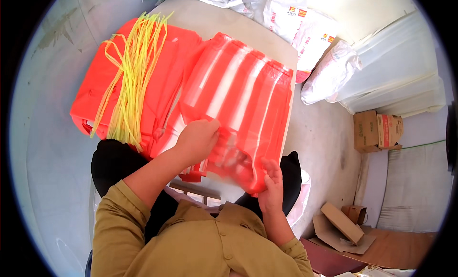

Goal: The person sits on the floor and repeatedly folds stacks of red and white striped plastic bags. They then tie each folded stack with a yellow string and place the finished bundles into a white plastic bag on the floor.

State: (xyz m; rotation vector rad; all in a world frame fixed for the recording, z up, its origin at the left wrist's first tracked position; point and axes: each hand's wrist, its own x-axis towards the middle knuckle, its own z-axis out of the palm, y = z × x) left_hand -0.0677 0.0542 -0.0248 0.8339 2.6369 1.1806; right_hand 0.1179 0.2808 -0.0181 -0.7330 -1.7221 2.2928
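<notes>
A stack of red-and-white striped plastic bags [229, 86] lies before me, its near end reaching over my lap. My left hand [198, 141] is closed, pinching the near part of the top plastic bag [226, 148]. At the right corner of that same bag, my right hand [271, 187] has its thumb and fingers closed on the film. Between the hands the bag is lifted, bulging and see-through. To the left, a bunch of thin yellow plastic strips [136, 72] rests on a thick red plastic bundle [176, 62].
Stuffed white printed sacks [281, 17] stand along the far edge, and one more white sack [331, 72] leans at the far right. A cardboard box [377, 130] sits by the right wall. Flattened cardboard [343, 227] lies at the lower right.
</notes>
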